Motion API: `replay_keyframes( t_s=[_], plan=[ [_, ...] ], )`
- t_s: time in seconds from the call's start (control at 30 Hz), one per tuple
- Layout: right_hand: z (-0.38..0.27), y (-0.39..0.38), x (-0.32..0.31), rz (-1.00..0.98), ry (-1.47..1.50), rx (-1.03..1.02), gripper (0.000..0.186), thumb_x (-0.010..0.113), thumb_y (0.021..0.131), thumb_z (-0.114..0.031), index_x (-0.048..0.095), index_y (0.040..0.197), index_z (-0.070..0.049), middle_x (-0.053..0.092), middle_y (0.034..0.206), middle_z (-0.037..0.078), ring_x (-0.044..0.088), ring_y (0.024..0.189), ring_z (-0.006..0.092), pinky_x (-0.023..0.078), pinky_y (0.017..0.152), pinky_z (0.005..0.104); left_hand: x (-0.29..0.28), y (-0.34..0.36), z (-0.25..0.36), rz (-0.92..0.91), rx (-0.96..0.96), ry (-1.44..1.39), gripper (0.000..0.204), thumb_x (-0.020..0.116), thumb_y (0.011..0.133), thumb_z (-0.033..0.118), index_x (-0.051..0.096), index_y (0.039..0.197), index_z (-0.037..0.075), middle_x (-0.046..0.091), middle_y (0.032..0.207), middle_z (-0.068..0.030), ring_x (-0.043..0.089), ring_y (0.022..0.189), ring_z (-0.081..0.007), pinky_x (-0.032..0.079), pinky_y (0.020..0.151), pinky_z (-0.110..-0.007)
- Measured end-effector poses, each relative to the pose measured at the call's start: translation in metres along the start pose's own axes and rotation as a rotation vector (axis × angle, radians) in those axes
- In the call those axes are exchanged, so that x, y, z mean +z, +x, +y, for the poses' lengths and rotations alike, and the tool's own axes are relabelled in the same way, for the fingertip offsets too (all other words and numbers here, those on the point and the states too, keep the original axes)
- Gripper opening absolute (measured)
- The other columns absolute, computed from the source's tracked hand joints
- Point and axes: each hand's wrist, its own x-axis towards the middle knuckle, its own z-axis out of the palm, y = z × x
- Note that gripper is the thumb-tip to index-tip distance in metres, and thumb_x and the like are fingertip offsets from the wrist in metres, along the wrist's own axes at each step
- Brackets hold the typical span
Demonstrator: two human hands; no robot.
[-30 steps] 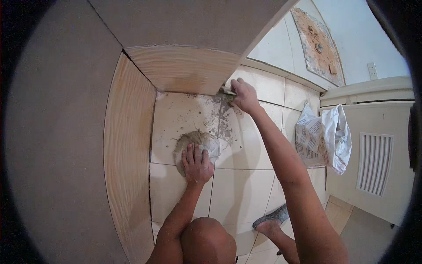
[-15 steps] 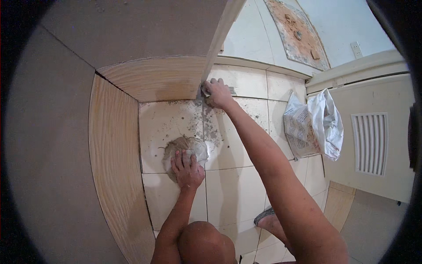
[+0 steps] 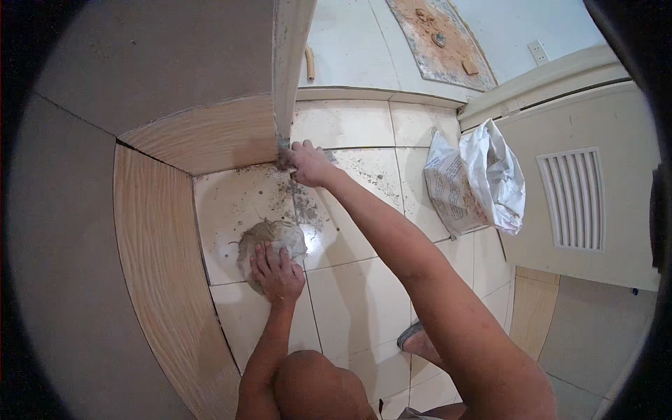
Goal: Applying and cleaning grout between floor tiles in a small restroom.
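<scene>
My left hand (image 3: 278, 273) lies with its fingers spread on a grey mound of wet mortar (image 3: 253, 246) on the tiled floor. A pale, smooth patch shows on the mound beside the fingers. My right arm reaches forward, and my right hand (image 3: 309, 165) is bent against the foot of the door frame (image 3: 283, 105), where grey mortar fills the corner. Its fingers are curled; what they hold, if anything, is hidden. A small grey flat piece (image 3: 330, 157) shows just right of that hand. Mortar crumbs (image 3: 306, 208) lie scattered between my hands.
Wood-patterned skirting tiles (image 3: 210, 136) edge the grey wall at left. An open white sack (image 3: 483, 178) stands by a cream door (image 3: 532, 133) with a louvred vent (image 3: 574, 199). Beyond the threshold lies a dirty board (image 3: 441, 42) with orange-brown debris. A short tan stick (image 3: 310, 63) lies near the frame.
The whole view has shifted, so the scene sits further left. My left hand still rests on the mortar and my right hand stays at the foot of the frame.
</scene>
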Motion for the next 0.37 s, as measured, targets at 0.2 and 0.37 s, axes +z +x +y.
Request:
replay_keyframes(
  t_s=[0.2,0.37],
  plan=[
    [-0.002,0.009,0.012,0.289,-0.105,0.047,0.037,0.061,0.073,-0.01,0.059,0.109,-0.015,0.054,0.107,0.012,0.049,0.106,0.0354,0.044,0.086,0.0493,0.004,-0.001,0.004,-0.017,0.007,0.0,0.039,0.057,0.076,0.02,0.057,0.111,0.004,0.046,0.132,-0.0226,0.036,0.13,-0.0443,0.027,0.107,-0.062],
    [0.014,-0.018,0.041,0.328,0.233,0.034,0.05,0.067,0.072,-0.014,0.055,0.121,-0.017,0.05,0.116,0.015,0.046,0.11,0.0313,0.043,0.085,0.0558,0.002,0.0,0.005,-0.068,-0.032,0.025,0.043,0.057,0.075,0.021,0.058,0.115,0.004,0.043,0.136,-0.0222,0.034,0.132,-0.0437,0.024,0.109,-0.061]
  ],
)
